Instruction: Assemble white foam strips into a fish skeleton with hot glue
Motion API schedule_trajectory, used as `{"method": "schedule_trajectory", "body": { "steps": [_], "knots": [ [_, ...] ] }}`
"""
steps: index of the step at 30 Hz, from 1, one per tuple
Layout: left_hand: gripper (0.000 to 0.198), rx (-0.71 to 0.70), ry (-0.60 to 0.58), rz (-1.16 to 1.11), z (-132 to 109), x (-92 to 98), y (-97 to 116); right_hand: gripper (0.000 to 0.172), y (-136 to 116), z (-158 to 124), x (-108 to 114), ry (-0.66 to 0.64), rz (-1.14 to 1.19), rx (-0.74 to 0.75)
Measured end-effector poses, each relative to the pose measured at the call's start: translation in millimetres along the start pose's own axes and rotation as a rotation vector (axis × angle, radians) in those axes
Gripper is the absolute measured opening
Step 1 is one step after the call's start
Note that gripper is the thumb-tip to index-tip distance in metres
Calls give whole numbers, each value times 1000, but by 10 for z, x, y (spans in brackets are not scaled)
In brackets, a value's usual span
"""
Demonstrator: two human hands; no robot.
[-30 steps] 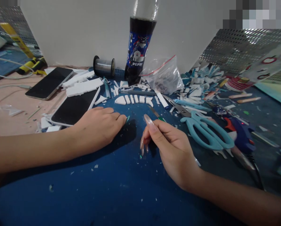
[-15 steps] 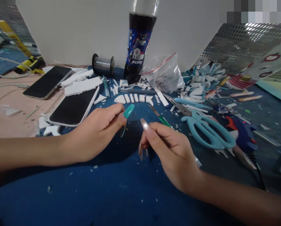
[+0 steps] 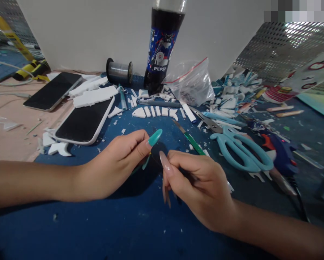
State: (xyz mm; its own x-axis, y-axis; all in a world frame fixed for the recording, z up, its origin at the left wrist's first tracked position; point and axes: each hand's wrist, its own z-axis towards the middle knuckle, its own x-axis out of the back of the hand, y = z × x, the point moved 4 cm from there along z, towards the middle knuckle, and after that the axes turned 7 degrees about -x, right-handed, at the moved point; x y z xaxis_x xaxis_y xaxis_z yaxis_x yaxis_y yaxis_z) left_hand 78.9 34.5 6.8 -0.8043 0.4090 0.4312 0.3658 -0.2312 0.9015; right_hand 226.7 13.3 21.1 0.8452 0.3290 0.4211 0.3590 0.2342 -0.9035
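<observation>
Green-handled tool gripped over the blue mat

The green-handled tool (image 3: 194, 143) is held pen-fashion in the closed right hand (image 3: 202, 187), above the blue mat (image 3: 124, 224). The left hand (image 3: 115, 164) is pinched shut just beside it; what is pinched cannot be told. With the fingertips so near, a slip of the tool could nick the left hand.

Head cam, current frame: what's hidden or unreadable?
All in the head view.
Cap of the dark plastic cola bottle: cut off by the top edge.
Tip of the thin dark tool in the right hand: hidden by its fingers.
Whether the left hand pinches anything: too small to tell.
Contents of the clear zip bag: blurred.
Top right corner: pixelated.
</observation>
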Motion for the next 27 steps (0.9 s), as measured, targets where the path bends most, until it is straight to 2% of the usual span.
{"method": "schedule_trajectory", "body": {
  "steps": [15,22,27],
  "knots": [
    [32,-45,-9,22,-3,-8,10,35,23,1,-10,-19,48,-56],
    [34,-46,-22,77,-10,-8,-1,35,37,11,-17,-27,44,-74],
    [35,-98,-4,141,-16,-2,39,36,40,23,-11,-10,55,-70]
  ]
}}
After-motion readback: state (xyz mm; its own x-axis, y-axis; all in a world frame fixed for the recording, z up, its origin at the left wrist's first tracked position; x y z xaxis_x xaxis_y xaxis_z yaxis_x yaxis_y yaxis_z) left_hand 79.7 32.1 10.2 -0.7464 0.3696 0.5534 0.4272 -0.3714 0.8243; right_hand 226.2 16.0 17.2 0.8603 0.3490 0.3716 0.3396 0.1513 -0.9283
